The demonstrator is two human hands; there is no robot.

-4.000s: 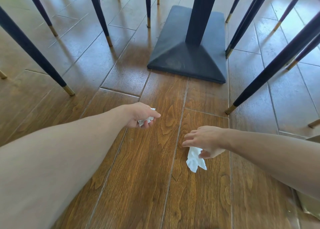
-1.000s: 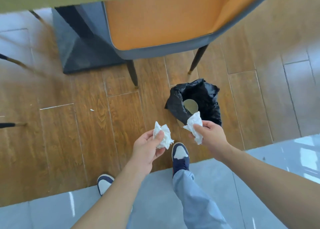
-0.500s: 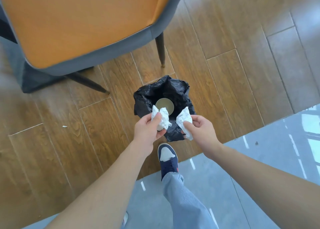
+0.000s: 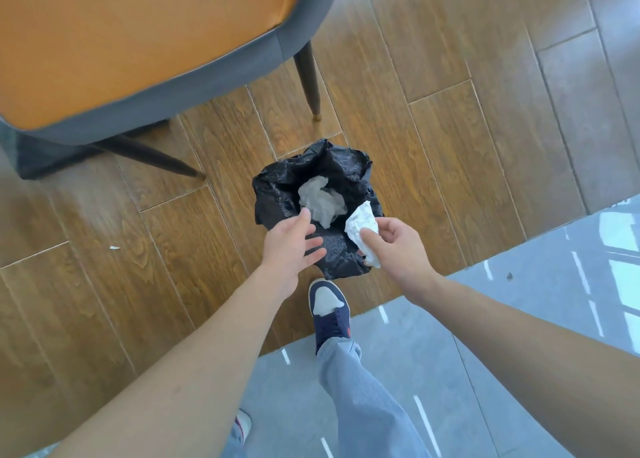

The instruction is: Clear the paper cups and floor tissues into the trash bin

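Dropping of the first tissue (image 4: 320,201) is complete: half a second ago it sat pinched in the left hand (image 4: 291,243), and it now lies crumpled inside the bin (image 4: 277,198) at frame centre, covering the cup seen there earlier. The left hand hangs over the bin's near rim with fingers spread wide and nothing in them. The right hand (image 4: 394,246) has stayed closed on the second tissue (image 4: 362,231), gripped between thumb and fingers just over the bin's lower right rim; part of the wad hangs below the thumb.

In terms of the task, one floor tissue is disposed of and one remains to be released; judged from its position over the liner's edge, a small shift toward frame centre would let it fall cleanly inside. A tiny pale scrap (image 4: 114,248) lies on the wood floor at centre left, too small to identify.

Appearance: both tissues are white, thin and heavily creased. The binned one looks greyer, being shaded and slightly blurred; the held one is bright and compact. The bin is lined with a wrinkled black bag.
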